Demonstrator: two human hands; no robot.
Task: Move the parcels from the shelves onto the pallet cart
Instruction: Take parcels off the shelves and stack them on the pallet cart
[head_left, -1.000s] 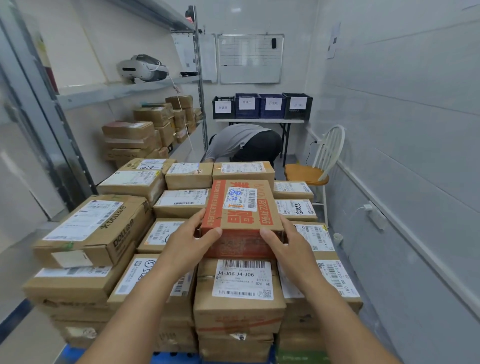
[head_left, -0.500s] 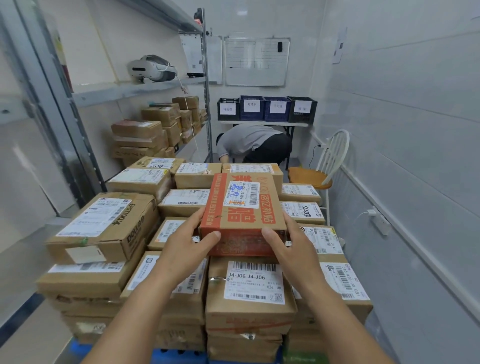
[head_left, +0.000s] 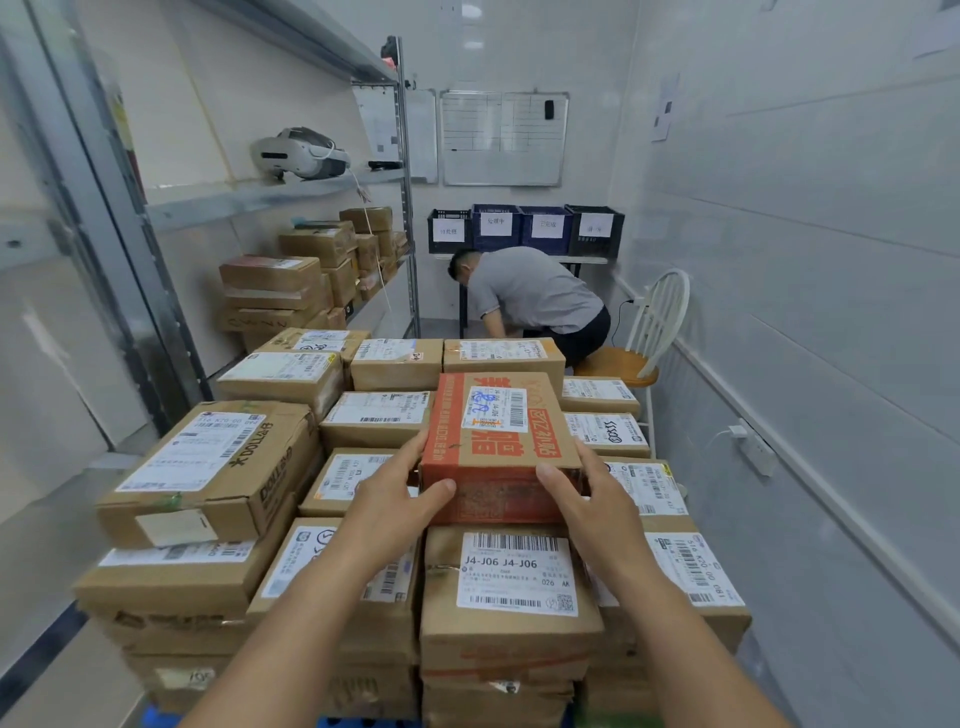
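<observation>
Parcel, orange (head_left: 498, 441), on top of the brown parcel stack (head_left: 218, 467) at its near middle, just behind the J4-J06 box (head_left: 514, 571). Left grip (head_left: 395, 499) curled round its near left corner, right grip (head_left: 597, 499) round the near right corner, thumbs on the front face, both holding it. Possibly resting on the stack, hard to tell. Blue pallet cart (head_left: 156, 719) edge shows under the stack. Shelves (head_left: 260, 195) left hold more boxes. Person in grey (head_left: 535, 291) bends by the far bench (head_left: 592, 260), white chair (head_left: 660, 317) beside
</observation>
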